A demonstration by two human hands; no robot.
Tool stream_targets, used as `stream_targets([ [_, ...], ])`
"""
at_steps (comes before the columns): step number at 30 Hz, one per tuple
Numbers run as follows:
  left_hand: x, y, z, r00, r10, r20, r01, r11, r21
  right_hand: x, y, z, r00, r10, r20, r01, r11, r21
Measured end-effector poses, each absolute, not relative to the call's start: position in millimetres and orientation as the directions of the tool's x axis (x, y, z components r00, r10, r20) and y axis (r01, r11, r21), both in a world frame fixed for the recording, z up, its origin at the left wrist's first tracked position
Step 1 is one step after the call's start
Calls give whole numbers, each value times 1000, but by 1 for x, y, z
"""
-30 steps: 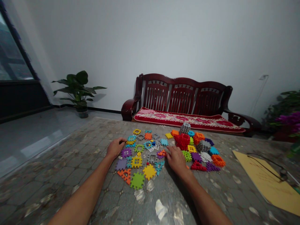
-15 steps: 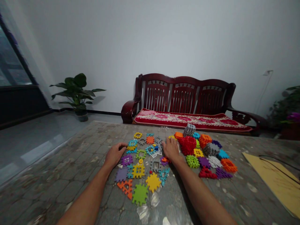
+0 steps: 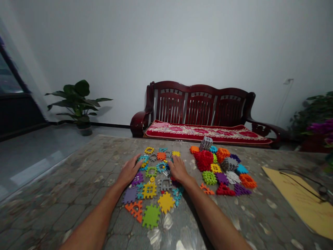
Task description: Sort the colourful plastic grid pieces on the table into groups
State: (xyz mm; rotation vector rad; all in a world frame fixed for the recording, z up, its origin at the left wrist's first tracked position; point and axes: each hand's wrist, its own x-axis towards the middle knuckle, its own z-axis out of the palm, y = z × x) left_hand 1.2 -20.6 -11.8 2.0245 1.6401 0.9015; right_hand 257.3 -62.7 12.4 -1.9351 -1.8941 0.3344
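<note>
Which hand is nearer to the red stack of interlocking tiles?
Right. The right hand is just left of the red stack, with a gap between; the left hand is farther off, at the left side of the spread-out tiles.

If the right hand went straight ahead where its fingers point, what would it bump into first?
Probably the small yellow toothed piece, just beyond the fingertips of the right hand. They may even touch it already; depth is hard to judge here.
</note>
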Motion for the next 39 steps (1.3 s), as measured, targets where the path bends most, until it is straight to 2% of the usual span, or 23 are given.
stream_targets([
  [5,4,-20,-17,166,951,263,712,-300,635,275,-98,31,-75,967,244,854,189,-485],
  [7,3,-18,-18,143,957,253,713,-277,644,296,-126,42,-105,963,247,894,200,-400],
  [11,3,-16,-18,128,959,252,738,-262,622,335,-183,55,-88,990,112,980,107,-169],
  [14,4,-16,-18,133,953,271,745,-276,607,346,-207,52,-42,999,26,994,44,-96],
  [25,3,-16,-18,138,953,270,753,-278,597,316,-186,36,-109,994,3,993,109,-49],
  [34,2,-15,-20,139,953,269,735,-281,617,303,-135,27,-61,992,107,995,70,-77],
  [39,4,-19,-13,133,962,238,745,-255,616,316,-101,17,-87,983,163,986,108,-130],
])
